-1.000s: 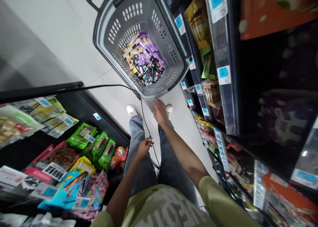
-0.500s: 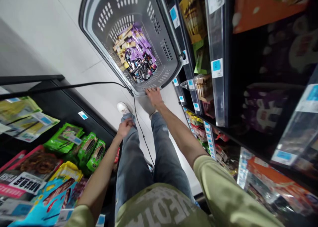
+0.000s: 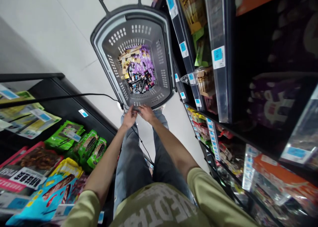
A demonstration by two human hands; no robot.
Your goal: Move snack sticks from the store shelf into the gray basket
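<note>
- From where I stand, the basket (image 3: 158, 51) is in the aisle before the person's feet, packets (image 3: 142, 63) heaped at its bottom
- Left hand (image 3: 129, 118) and right hand (image 3: 147, 113) meet at its near rim, fingers partly curled; I can't tell if they close round it
- With both at one end, a lift might tip the basket and slide the packets
- The cord (image 3: 86, 94) passes by the left hand and could snag
- A swing rightward could knock the shelf (image 3: 222, 97) close beside the basket
</note>
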